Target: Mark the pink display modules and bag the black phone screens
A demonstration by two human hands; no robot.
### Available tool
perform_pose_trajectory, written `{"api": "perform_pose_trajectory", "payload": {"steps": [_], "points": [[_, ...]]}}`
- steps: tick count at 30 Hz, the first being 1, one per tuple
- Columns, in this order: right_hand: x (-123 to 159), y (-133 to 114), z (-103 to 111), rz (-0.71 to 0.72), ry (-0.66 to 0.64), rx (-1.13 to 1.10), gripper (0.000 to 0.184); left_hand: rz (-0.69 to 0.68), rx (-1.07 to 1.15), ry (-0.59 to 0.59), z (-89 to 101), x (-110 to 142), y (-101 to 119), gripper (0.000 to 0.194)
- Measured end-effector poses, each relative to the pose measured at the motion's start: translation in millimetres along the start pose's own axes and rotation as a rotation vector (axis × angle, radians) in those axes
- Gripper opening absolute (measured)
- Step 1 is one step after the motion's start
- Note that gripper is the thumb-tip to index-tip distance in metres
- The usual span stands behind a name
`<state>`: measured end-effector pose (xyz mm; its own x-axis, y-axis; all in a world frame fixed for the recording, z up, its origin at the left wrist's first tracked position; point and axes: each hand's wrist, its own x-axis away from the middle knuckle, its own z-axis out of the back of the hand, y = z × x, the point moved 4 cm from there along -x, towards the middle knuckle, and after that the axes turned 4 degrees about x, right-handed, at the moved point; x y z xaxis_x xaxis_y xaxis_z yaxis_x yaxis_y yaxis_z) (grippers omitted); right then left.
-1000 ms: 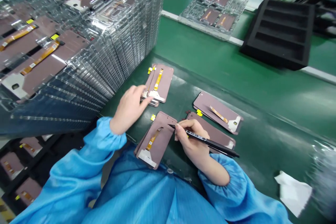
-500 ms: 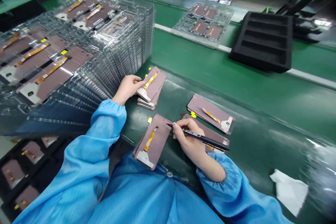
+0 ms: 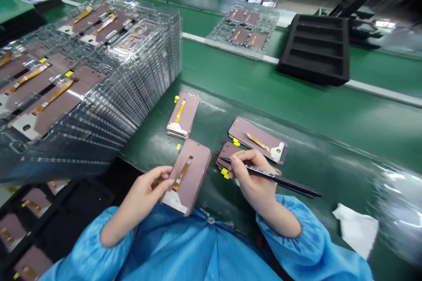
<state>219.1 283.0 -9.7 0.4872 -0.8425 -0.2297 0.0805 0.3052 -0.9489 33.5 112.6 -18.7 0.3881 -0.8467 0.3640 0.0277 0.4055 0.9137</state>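
Note:
My left hand (image 3: 150, 189) pinches the left edge of a phone screen panel (image 3: 194, 173), which has a pinkish back, an orange ribbon cable and a white strip at its lower end. Between the thumb and fingers of my right hand (image 3: 255, 175) is a black marker pen (image 3: 283, 180), its tip pointing left. Under that hand lies a partly covered stack of panels (image 3: 227, 151) with yellow tabs. Just beyond it rests another pair of panels (image 3: 260, 138). A neat pile of panels (image 3: 184, 114) stands farther off, ahead of my left hand.
Tall stacked clear trays (image 3: 141, 74) with panels fill the left. A black divided tray (image 3: 316, 48) and a clear tray of panels (image 3: 231, 50) sit across the green bench. A white cloth (image 3: 358, 230) lies at right. Dark trays (image 3: 66, 210) stand lower left.
My left hand has come from the far pile back to the near panel and grips its edge. That far pile is now straighter. My right hand with the marker has shifted right, off the near panel.

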Motion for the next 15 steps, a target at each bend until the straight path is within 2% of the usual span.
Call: {"api": "perform_pose_trajectory", "payload": {"steps": [2, 4, 8, 10, 12, 15], "points": [[3.3, 7.3, -4.1, -0.026, -0.049, 0.042, 0.018, 0.004, -0.097, 0.023, -7.1, 7.3, -13.5, 0.026], [5.7, 13.1, -9.2, -0.070, -0.103, 0.082, 0.019, -0.037, -0.304, 0.070, -11.0, 10.6, -17.9, 0.019], [5.6, 14.4, -20.0, -0.117, -0.194, 0.179, 0.022, -0.266, -0.836, 0.215, -13.0, 10.5, -5.2, 0.014], [3.7, 12.5, -24.8, -0.114, -0.203, 0.224, 0.023, -0.467, -0.920, 0.210, -16.7, 6.0, 3.6, 0.015], [1.9, 11.5, -29.1, -0.107, -0.195, 0.251, 0.023, -0.651, -0.935, 0.151, -21.7, -1.8, 8.5, 0.022], [0.9, 12.9, -35.8, -0.100, -0.198, 0.267, 0.022, -0.748, -0.997, 0.110, -26.4, -18.1, 7.9, 0.028]]}}
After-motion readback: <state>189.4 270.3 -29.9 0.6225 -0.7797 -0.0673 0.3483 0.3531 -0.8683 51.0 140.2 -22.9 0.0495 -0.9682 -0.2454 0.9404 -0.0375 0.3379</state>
